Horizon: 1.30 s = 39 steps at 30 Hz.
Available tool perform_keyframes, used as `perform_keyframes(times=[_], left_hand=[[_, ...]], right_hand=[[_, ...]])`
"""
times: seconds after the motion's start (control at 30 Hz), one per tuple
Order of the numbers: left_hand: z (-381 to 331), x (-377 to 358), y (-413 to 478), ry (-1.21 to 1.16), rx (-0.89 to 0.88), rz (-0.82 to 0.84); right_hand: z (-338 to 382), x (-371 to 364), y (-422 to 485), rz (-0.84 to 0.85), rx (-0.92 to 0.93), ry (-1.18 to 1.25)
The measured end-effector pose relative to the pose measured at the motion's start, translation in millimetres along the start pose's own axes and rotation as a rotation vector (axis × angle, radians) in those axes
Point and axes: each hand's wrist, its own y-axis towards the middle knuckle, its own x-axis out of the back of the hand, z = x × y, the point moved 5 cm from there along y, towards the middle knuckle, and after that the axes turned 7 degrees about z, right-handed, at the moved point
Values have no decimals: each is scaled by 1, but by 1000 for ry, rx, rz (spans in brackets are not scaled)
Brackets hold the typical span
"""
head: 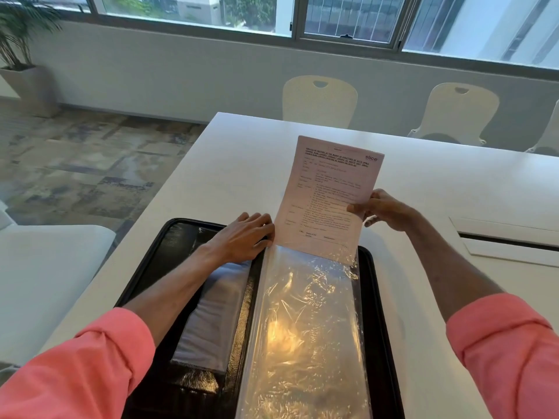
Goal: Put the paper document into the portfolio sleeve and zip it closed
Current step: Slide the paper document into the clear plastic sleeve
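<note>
A black zip portfolio (381,313) lies open on the white table (230,164), its clear plastic sleeves (305,328) shining on the right half. The printed paper document (329,192) stands nearly upright, its bottom edge tucked just inside the top opening of the front sleeve. My right hand (384,210) pinches the paper's right edge about halfway up. My left hand (245,237) rests on the portfolio's left half, fingers gripping the sleeve's top left corner beside the paper. A white sheet sits in the left inner pocket (211,313).
Two white chairs (320,98) stand at the table's far side under the window. A cable hatch (508,237) is set into the tabletop at the right. A white seat (45,267) is at the left, a potted plant (18,55) at the far left.
</note>
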Motion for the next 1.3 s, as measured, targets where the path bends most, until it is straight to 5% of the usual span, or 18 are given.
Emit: perform_keyframes(times=[0.2,0.67,1.0,1.3], left_hand=[[-4,0,1,117,2,-40],[-30,5,11,-13,-11,-123],[-96,-16,67,-114,40,-115],[-100,-16,69,-159,55,-131]], right_hand=[[-6,-2,-3,21,-17,-11],[-8,-14,9,74,-57,-43],[-24,-41,9,-65,-93,233],[-30,-48,7,110,-161,195]])
